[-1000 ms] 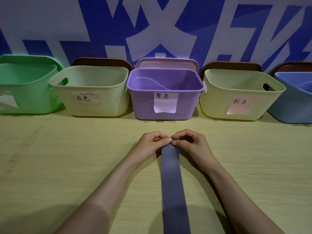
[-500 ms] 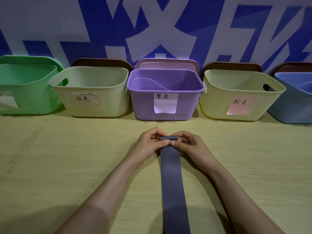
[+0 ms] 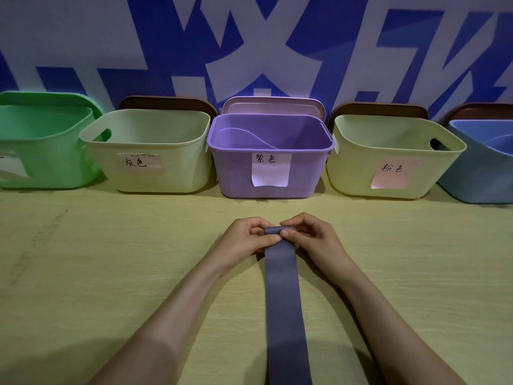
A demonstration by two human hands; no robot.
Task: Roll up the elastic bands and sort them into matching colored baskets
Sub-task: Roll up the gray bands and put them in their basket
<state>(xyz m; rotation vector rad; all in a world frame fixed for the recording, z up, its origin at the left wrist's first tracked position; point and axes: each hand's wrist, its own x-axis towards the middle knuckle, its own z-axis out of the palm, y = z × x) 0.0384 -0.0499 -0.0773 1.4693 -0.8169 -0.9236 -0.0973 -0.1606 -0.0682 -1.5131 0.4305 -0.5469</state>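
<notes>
A long purple-grey elastic band [image 3: 283,295] lies flat on the wooden table, running from the bottom edge of the view up to my hands. Its far end is curled into a small tight roll. My left hand [image 3: 247,240] and my right hand [image 3: 311,237] both pinch that roll from either side, thumbs meeting on top of it. Straight behind my hands stands the purple basket [image 3: 305,173] with a white label.
A row of baskets lines the back wall: green basket [image 3: 41,151] far left, cream basket [image 3: 155,168] with a label, cream basket [image 3: 358,170] with a pink label, blue basket [image 3: 483,173] far right. Lids lean behind them. The wooden table [image 3: 97,273] spreads out on both sides.
The band's far end has been turned over into a small roll, and the roll has grown slightly thicker. Both hands stay at about the same spot.
</notes>
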